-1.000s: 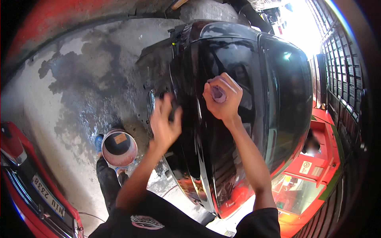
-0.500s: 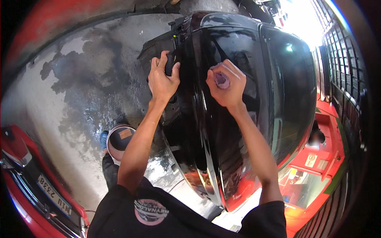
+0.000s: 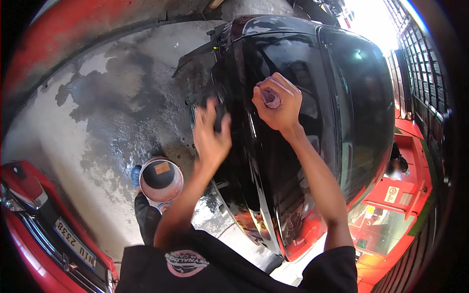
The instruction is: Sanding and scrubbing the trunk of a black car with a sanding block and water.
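We log the purple cloth (image 3: 270,98), rolled up, in the right hand (image 3: 284,105) above the black car (image 3: 271,168); contact with its panel unclear; right fingers curled closely round the roll. We judge it light, soft, hard to damage; best gripped round its middle; its hollow end faces up at us, long axis roughly along our sightline; left hand (image 3: 211,139) blurred, fingers spread; whether holding anything, we cannot tell.

A red car's (image 3: 46,234) plate (image 3: 74,242), a black shirt (image 3: 227,263) and a red panel's (image 3: 377,191) sign (image 3: 392,194) bear lettering
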A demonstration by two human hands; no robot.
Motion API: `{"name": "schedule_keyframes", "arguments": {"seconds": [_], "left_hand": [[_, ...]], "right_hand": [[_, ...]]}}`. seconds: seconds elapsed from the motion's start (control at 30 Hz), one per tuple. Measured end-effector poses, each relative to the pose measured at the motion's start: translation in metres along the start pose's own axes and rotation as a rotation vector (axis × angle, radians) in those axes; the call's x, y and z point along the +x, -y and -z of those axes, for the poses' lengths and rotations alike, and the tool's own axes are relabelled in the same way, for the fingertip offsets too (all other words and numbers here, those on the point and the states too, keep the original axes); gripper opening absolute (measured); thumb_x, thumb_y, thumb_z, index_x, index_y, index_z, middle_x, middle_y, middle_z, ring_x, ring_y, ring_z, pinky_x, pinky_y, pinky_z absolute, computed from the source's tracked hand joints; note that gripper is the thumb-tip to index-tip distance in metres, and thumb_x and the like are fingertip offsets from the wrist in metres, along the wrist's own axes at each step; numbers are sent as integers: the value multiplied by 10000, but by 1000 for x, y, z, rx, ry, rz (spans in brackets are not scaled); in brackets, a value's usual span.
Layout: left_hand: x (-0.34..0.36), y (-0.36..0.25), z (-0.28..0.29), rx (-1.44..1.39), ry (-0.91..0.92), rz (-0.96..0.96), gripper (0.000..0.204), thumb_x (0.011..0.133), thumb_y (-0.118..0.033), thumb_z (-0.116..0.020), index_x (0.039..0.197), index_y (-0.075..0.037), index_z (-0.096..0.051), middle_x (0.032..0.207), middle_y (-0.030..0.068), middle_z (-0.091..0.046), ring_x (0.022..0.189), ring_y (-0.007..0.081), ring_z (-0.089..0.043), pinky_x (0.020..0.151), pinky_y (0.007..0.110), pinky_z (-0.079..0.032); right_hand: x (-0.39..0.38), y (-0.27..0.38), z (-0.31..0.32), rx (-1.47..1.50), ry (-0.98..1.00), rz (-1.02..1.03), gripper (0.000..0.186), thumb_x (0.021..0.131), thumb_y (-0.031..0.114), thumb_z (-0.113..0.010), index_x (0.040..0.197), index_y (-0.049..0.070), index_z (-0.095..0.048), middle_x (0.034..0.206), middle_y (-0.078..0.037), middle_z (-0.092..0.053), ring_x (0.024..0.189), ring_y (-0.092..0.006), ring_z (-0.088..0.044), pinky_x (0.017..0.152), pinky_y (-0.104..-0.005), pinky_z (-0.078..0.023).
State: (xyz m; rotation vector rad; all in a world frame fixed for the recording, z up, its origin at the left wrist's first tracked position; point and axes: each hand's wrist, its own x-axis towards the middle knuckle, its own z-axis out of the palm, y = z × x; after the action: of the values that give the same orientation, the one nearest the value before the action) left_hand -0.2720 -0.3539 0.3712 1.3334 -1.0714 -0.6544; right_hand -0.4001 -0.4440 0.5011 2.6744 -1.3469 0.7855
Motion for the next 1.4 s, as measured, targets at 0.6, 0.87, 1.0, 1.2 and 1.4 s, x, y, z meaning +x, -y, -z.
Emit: {"name": "schedule_keyframes", "arguments": {"seconds": [0.6,0.87,1.0,1.2,1.4], "left_hand": [[53,18,-5,-16,-76,8,467,896,-98,-719,1326,31,-588,1064,241,-644,981,450,-632,871,476,-509],[-38,-11,3,-143,50,-3,458,895,-77,-688,1324,37,-575,990,267,-593,921,459,-608,818,488,-496],[62,21,-3,2,-83,-45,455,886,-105,-729,1304,14,-592,970,251,-580,882,459,-593,763,478,-491],[-35,-9,5,-40,55,18,510,867,-84,-734,1346,-5,-577,1028,237,-605,893,443,-636,774,471,-525],[70,15,-1,18,-29,-22,414,887,-70,-712,1274,17,-597,977,242,-594,862,450,-611,767,477,-508]], "right_hand": [[11,8,4,8,23,28,121,777,28,-768,766,26,-648,738,-92,-621,620,-259,-620,587,-320,-468],[-4,-2,7,-20,15,-11,156,736,96,-780,738,56,-630,747,-87,-595,669,-317,-620,609,-367,-498],[11,8,1,6,8,4,156,735,97,-785,737,57,-635,747,-89,-603,672,-318,-624,615,-368,-504],[-3,0,7,-8,6,-25,156,738,94,-785,735,59,-633,742,-91,-593,669,-317,-621,612,-370,-500],[9,12,6,2,25,-21,160,737,93,-789,737,60,-633,740,-92,-594,666,-316,-623,613,-367,-498]]}}
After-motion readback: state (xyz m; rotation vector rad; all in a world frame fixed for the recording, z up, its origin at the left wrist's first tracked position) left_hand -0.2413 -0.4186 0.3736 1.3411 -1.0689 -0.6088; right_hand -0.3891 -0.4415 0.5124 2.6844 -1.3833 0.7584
